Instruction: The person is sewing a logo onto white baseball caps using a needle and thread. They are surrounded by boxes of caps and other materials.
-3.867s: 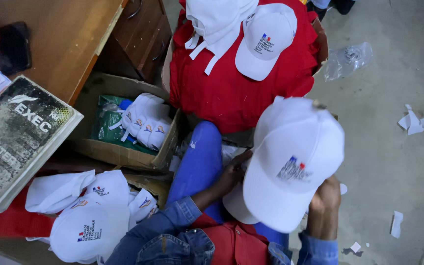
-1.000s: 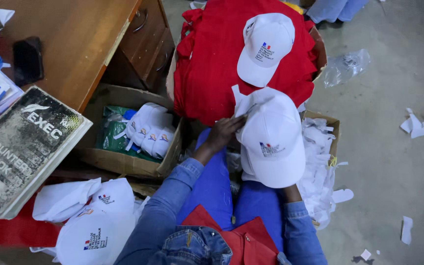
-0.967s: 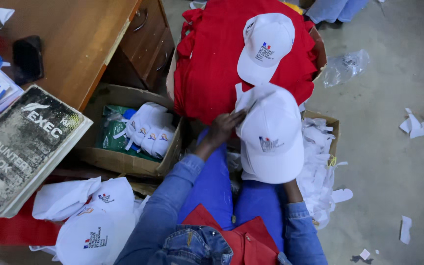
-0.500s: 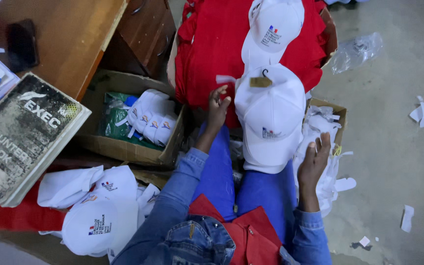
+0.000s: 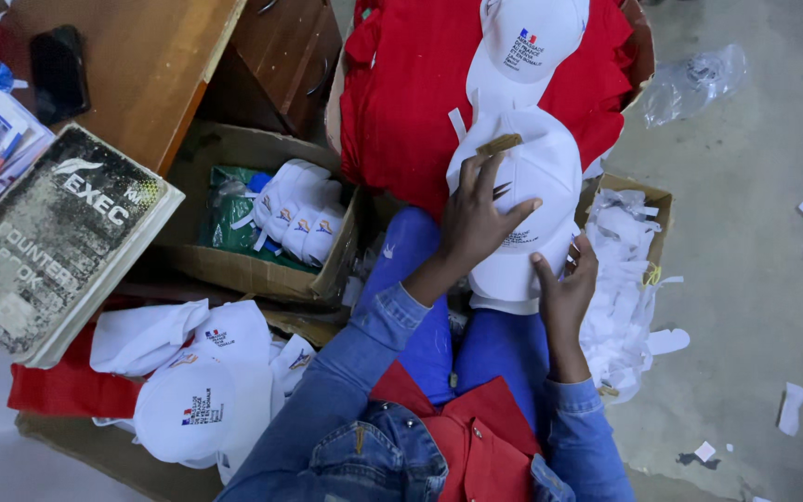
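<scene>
Head view showed, largest first, the brown wooden desk (image 5: 141,65) filling the upper left of the frame, with a worn black ledger book (image 5: 53,242) hanging over its edge. At top centre lay a heap of red fabric garments (image 5: 411,102) with one white printed cap (image 5: 527,42) resting on it. Left of centre, an open cardboard box (image 5: 262,270) held several stacked white caps. More white caps (image 5: 192,395) lay at lower left, seemingly already handled. At right, a smaller cardboard box of white paper scraps (image 5: 620,270) stood on the concrete floor (image 5: 755,232).

The white fabric cap with a small printed emblem (image 5: 522,214) sat at centre, over the person's blue-clad knees. The left hand (image 5: 480,218) pressed flat on its crown, fingers spread; the right hand (image 5: 564,288) gripped its lower edge. Judging by the piles, much was done, though boxed caps remained.
</scene>
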